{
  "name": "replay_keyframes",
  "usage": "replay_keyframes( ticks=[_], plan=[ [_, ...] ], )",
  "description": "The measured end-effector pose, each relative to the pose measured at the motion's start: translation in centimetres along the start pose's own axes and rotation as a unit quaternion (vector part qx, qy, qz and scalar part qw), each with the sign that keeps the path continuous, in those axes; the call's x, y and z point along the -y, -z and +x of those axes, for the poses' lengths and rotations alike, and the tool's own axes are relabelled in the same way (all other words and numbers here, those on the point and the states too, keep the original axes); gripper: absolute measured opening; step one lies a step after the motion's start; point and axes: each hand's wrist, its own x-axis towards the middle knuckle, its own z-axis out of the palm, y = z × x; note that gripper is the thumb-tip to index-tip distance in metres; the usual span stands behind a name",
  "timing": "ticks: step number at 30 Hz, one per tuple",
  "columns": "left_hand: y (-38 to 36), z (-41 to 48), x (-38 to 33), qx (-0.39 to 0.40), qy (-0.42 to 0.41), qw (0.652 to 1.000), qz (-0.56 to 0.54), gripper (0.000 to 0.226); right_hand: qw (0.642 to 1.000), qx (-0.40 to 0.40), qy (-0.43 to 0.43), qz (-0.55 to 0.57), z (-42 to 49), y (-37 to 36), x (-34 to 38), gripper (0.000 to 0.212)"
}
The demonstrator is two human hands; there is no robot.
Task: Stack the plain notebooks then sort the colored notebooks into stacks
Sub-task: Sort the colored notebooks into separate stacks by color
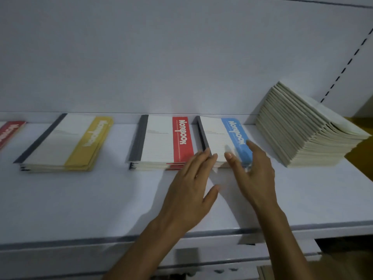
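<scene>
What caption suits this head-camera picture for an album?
Left hand and right hand touch the blue notebook stack between the red stack and plain pile.

White shelf (101, 199); yellow-banded stack (60, 146), red-banded stack (161, 142), blue-banded stack (226, 138), cream plain stack (302, 130).

The left forearm (141, 245) and the right forearm (290, 239) are stretched forward, bare, converging towards the wrists. The left hand (187, 186) is held palm down, its 4 fingers straight and close together, the thumb spread to the right. The right hand (256, 174) is held just beside it, apart, turned partly on edge with fingers extended and slightly blurred.
</scene>
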Motion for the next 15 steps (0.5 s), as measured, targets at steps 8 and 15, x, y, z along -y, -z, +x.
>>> replay_keyframes(
  ticks=[8, 15],
  plan=[
    [11.5, -11.5, 8.3, -0.061, 0.079, 0.994, 0.039, 0.063, 0.994, 0.049, 0.088, 0.039, -13.0, -8.3, 11.5, 0.064],
    [22.9, -26.4, 17.1, -0.115, 0.186, 0.972, 0.091, 0.067, 0.973, 0.163, 0.148, 0.070, -24.6, -17.6, 21.4, 0.058]
  ],
)
